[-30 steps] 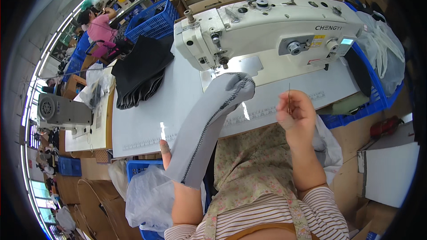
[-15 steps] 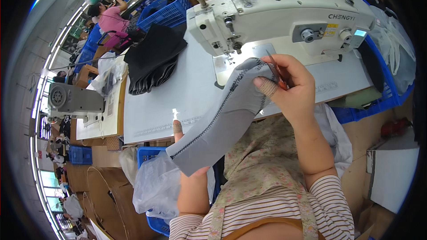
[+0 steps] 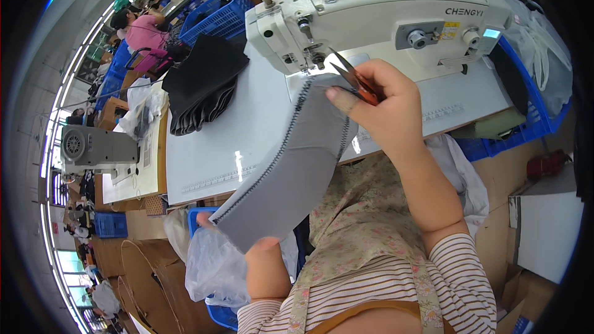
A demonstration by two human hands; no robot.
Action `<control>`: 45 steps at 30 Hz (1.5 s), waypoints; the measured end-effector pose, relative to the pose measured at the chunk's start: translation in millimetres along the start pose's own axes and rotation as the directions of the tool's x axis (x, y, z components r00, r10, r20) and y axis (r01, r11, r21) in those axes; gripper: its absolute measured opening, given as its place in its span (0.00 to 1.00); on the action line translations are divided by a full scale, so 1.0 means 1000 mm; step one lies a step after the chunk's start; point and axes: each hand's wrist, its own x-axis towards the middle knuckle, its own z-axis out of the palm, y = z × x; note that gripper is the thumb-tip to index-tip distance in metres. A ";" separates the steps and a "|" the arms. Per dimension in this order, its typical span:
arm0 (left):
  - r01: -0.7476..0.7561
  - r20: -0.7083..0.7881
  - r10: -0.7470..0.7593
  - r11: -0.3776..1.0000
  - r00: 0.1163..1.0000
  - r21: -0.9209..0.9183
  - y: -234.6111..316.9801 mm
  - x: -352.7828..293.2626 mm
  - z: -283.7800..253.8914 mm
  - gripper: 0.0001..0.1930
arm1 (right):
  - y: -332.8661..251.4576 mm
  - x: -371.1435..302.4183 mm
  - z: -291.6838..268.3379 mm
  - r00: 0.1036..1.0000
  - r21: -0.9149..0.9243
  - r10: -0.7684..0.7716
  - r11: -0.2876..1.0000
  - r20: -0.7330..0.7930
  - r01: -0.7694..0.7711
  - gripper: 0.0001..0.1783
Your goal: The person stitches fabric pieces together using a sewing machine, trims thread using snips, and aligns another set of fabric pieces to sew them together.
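A long grey fabric piece (image 3: 281,173) with dark zigzag stitching along both long edges slants between my hands, over the front of the sewing table. My right hand (image 3: 393,105) pinches its upper end under a thumb with a tan wrap. The same hand grips scissors (image 3: 365,88) with orange-red handles, their dark blades pointing up left, apart at the tips. Beneath the lower end, my left hand (image 3: 264,248) holds up the fabric; a fingertip and the heel of the hand show, and the other fingers are hidden. Just beyond the upper end is the sewing machine's needle area (image 3: 314,68).
The white sewing machine (image 3: 365,15) spans the far side of the pale table (image 3: 204,161). Black fabric pieces (image 3: 201,83) are stacked at left. A blue crate with clear plastic (image 3: 213,260) sits below left, another blue crate (image 3: 544,127) at right. A person in pink (image 3: 145,34) sits far left.
The fabric's upper end has moved up toward the needle area and its lower end has shifted left. The scissors now show more of their blades. My left thumb no longer stands up beside the fabric.
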 end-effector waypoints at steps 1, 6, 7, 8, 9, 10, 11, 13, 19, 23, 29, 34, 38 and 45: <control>0.004 0.000 -0.004 1.000 1.000 0.000 0.000 -0.004 0.005 0.43 | -0.001 0.003 0.003 1.000 -0.010 0.001 1.000 0.014 -0.001 0.17; -0.050 -0.072 0.092 0.890 0.993 0.452 0.009 -0.017 0.009 0.40 | -0.013 0.019 0.015 0.997 -0.047 -0.017 0.999 0.070 0.021 0.18; -0.051 -0.070 0.092 0.893 0.993 0.446 0.009 -0.012 0.017 0.40 | -0.012 0.022 0.016 0.996 0.004 -0.001 1.000 0.093 0.000 0.20; 0.166 -0.407 0.079 0.831 0.910 0.532 0.010 -0.002 0.032 0.36 | -0.007 0.024 0.018 0.992 0.064 0.018 0.998 0.122 -0.026 0.23; 0.393 -0.691 0.112 0.753 0.714 0.528 0.010 0.007 0.043 0.32 | 0.001 0.023 0.020 0.992 0.067 0.020 0.997 0.128 -0.029 0.23; 0.388 -0.690 0.122 0.752 0.714 0.534 0.009 0.019 0.050 0.32 | 0.008 0.022 0.021 0.994 0.144 0.024 0.989 0.108 -0.040 0.24; 0.245 -0.718 0.090 0.905 0.690 0.348 0.007 0.030 0.054 0.30 | 0.006 0.022 0.025 0.995 0.229 0.033 0.972 0.098 -0.055 0.26; 0.072 -0.739 0.062 0.986 0.671 0.148 0.010 0.039 0.047 0.28 | -0.002 0.014 0.015 0.972 0.227 0.146 0.956 0.182 -0.186 0.26; -0.037 -0.740 0.085 0.996 0.668 0.080 0.021 0.030 0.018 0.25 | 0.004 0.002 0.010 0.899 0.090 0.349 0.919 0.264 -0.383 0.17; -0.055 -0.706 0.053 0.998 0.706 0.020 0.025 0.031 0.018 0.25 | 0.015 -0.005 0.015 0.910 0.176 0.298 0.918 0.287 -0.356 0.14; -0.112 -0.652 0.021 0.989 0.758 -0.099 0.031 0.029 0.007 0.27 | 0.019 -0.011 0.017 0.896 0.236 0.331 0.883 0.296 -0.405 0.12; -0.148 -0.667 0.002 0.976 0.745 -0.162 0.032 0.029 0.003 0.27 | 0.029 -0.014 0.018 0.907 0.262 0.321 0.882 0.274 -0.391 0.12; -0.145 -0.683 0.008 0.979 0.731 -0.144 0.034 0.029 0.002 0.26 | 0.032 -0.012 0.021 0.898 0.264 0.331 0.874 0.291 -0.408 0.12; -0.010 -0.736 0.277 0.938 0.617 0.345 0.049 0.043 0.024 0.20 | 0.101 0.001 0.005 0.968 -0.242 0.163 0.963 0.191 -0.115 0.14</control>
